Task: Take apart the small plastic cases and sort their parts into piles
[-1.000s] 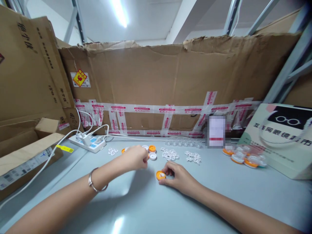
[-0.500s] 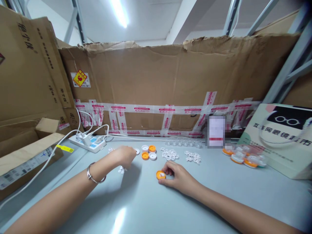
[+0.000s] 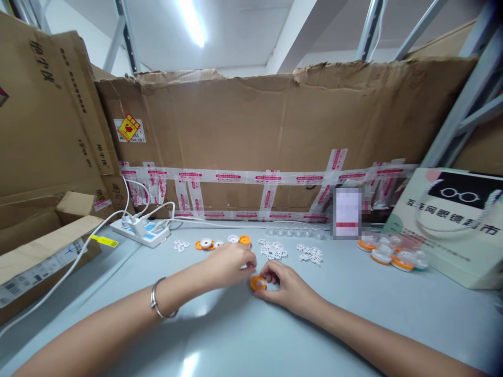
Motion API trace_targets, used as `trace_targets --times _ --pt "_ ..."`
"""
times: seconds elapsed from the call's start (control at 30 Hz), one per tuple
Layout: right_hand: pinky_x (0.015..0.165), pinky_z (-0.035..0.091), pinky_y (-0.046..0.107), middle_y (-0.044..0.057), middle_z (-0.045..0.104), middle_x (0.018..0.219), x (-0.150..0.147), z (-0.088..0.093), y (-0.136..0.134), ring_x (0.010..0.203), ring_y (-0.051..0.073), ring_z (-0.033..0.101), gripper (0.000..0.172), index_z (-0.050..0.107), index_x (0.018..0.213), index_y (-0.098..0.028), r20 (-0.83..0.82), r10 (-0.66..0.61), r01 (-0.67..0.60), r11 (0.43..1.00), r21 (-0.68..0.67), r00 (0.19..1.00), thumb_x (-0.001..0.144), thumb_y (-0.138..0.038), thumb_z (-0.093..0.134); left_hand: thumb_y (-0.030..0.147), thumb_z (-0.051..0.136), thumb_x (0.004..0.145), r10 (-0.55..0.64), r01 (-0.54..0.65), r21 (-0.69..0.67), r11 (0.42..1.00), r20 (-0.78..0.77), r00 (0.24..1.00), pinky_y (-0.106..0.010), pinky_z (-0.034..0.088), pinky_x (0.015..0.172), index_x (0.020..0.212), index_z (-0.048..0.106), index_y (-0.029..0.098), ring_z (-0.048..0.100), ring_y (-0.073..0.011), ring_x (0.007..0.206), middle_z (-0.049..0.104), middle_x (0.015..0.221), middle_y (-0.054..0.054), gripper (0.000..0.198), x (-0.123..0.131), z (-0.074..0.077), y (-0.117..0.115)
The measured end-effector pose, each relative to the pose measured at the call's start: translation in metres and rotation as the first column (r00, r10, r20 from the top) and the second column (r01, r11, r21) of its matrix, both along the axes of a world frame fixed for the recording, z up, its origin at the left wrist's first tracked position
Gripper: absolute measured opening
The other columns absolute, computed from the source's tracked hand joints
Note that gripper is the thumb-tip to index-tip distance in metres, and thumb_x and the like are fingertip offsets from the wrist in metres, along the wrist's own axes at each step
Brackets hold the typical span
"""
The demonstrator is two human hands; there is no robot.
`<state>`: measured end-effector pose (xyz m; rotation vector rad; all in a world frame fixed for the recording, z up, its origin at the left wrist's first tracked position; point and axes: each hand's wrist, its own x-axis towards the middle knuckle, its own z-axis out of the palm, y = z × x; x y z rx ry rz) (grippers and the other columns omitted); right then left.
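"Describing the hands first: what is the state of each?"

"The right hand (image 3: 285,283) is clamped on the orange cup (image 3: 258,284), thumb at the near side of the rim, fingers at the far side. The left hand (image 3: 231,262) has its fingers curled, with the thumb near the fingertips; whether it holds a small part cannot be told."

"Specify the cup's location, form and material."

"Location: on the table (image 3: 220,335), just beyond the left hand's fingertips. Form: round, shallow, raised rim, pale area inside. Material: apparently plastic. The table is smooth and glossy. Behind lie two heaps: small white pieces (image 3: 272,250) and perforated white parts (image 3: 309,254)."

"State the pose of each arm."

"The left forearm enters from lower left, palm down, a metal bracelet (image 3: 157,298) at the wrist. The right forearm enters from lower right, hand low, fingers pointing left."
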<state>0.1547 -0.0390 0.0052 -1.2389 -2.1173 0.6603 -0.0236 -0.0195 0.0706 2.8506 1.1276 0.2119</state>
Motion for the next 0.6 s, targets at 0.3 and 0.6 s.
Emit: trace_targets --times 0.3,0.6 --pt "0.057 0.036 0.023 -0.004 0.049 0.066 -0.001 0.001 -0.001 0.063 0.012 0.045 0.022 0.050 0.066 -0.019 0.010 -0.018 0.018 1.000 0.016 1.000 0.060 -0.026 0.070 0.021 0.056 0.077 -0.086 0.090 -0.044 0.995 0.082 0.993 -0.023 0.036 0.062 0.081 0.067 0.020 0.057 -0.0149 0.072 0.062 0.075 -0.002 0.013 0.014 -0.034 -0.002" --pt "0.058 0.035 0.023 -0.004 0.049 0.064 -0.002 -0.003 0.002 0.063 0.013 0.046 0.025 0.048 0.062 -0.019 0.006 -0.035 0.035 0.998 -0.045 0.999 0.058 -0.026 0.072 0.021 0.057 0.078 0.049 -0.041 -0.077 0.996 0.097 0.994 -0.024 0.038 0.067 0.080 0.068 0.019 0.057 -0.0166 0.075 0.063 0.076 -0.003 0.012 0.018 -0.036 -0.008"
